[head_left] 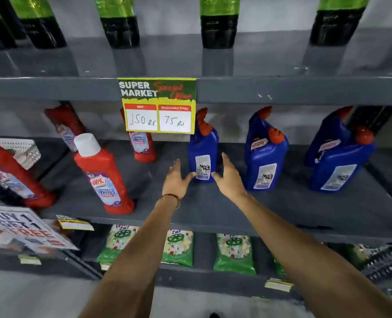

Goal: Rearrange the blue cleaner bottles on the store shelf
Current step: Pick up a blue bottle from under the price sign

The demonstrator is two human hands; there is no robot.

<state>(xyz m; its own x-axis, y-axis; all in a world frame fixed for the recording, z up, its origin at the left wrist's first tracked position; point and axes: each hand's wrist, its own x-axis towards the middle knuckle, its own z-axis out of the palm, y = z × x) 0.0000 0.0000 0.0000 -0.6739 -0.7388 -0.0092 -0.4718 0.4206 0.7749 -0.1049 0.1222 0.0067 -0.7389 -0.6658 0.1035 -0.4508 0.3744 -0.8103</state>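
Note:
Several blue cleaner bottles with red caps stand on the grey middle shelf (213, 210). The leftmost blue bottle (203, 148) stands upright with its back label facing me. My left hand (175, 180) is open just left of its base, and my right hand (228, 176) is open just right of it; the thumbs reach the lower edges, but neither hand grips the bottle. Further right stand a pair of blue bottles (265, 154), one behind the other, and another pair (342, 157) near the shelf's right end.
Red bathroom-cleaner bottles (103, 175) fill the left of the same shelf. A yellow price sign (158, 106) hangs from the shelf above, which holds green-and-black bottles (219, 21). Green packets (234, 253) lie on the shelf below. A promo sign (22, 228) sticks out at lower left.

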